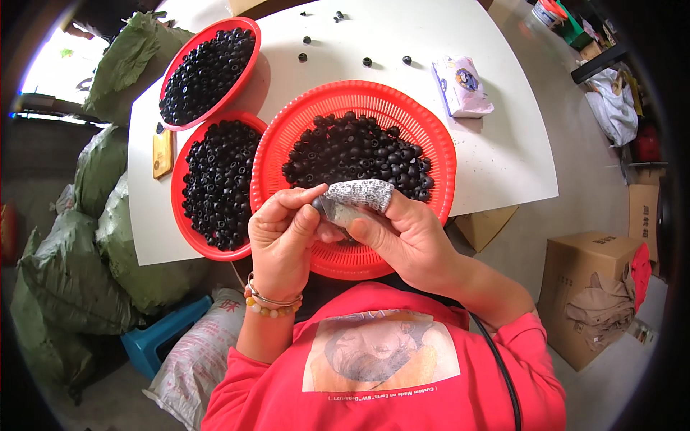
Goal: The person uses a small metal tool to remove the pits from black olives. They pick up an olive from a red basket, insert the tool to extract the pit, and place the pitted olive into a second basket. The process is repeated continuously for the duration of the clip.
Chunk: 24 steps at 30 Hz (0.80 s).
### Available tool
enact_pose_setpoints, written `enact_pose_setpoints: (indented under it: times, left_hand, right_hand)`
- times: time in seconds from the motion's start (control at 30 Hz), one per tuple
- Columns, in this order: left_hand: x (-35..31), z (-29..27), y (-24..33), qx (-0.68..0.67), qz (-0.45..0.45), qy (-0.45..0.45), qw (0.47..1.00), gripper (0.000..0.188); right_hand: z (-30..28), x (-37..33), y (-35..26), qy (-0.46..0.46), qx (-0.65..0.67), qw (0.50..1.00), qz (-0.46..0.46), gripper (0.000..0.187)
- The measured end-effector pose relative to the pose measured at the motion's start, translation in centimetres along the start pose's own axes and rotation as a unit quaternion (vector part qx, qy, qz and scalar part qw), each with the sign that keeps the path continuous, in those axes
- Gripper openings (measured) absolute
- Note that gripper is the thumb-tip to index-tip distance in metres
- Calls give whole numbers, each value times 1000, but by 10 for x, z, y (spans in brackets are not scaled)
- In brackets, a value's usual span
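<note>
My left hand (282, 230) pinches a small black round fruit (317, 204) between thumb and fingers over the near rim of a red mesh basket (430, 136). My right hand (392, 226) meets it there, its forefinger wrapped in a grey speckled finger cover (359, 192), gripping a small metal tool (338, 212) against the fruit. The basket holds a heap of black round fruits (359, 154). Two more red baskets of the same fruits, one (178, 188) at left and another (248, 30) behind it, stand on the white table (503, 158).
A yellow phone (162, 152) lies at the table's left edge, a white tissue pack (461, 86) at right, loose black fruits (366, 62) at the back. Green sacks (108, 237) pile at left, a blue stool (162, 334) below, cardboard boxes (586, 273) at right.
</note>
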<state>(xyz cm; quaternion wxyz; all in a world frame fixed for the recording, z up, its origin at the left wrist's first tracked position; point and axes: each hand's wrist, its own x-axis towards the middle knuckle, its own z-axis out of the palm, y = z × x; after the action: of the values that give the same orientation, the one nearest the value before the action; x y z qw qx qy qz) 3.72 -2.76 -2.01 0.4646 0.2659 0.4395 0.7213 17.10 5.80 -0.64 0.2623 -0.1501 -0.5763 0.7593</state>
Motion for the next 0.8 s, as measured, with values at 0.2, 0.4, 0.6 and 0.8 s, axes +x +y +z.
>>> enact_pose_setpoints:
  times: [0.2,0.4,0.6,0.8]
  left_hand:
    - [4,3,4,-135,-74,-6,988,21]
    - [3,0,6,-209,-127,-27,969,24]
    - [2,2,7,-196,-136,-32,971,23]
    - [0,5,3,-168,-124,-36,977,19]
  right_hand:
    - [-6,1,-8,-14,99,992,73,24]
    - [-11,-1,-7,5,39,999,33,29]
    - [-9,-1,-11,-39,-27,999,-8,31]
    - [-9,0,-11,-44,-70,996,-23,30]
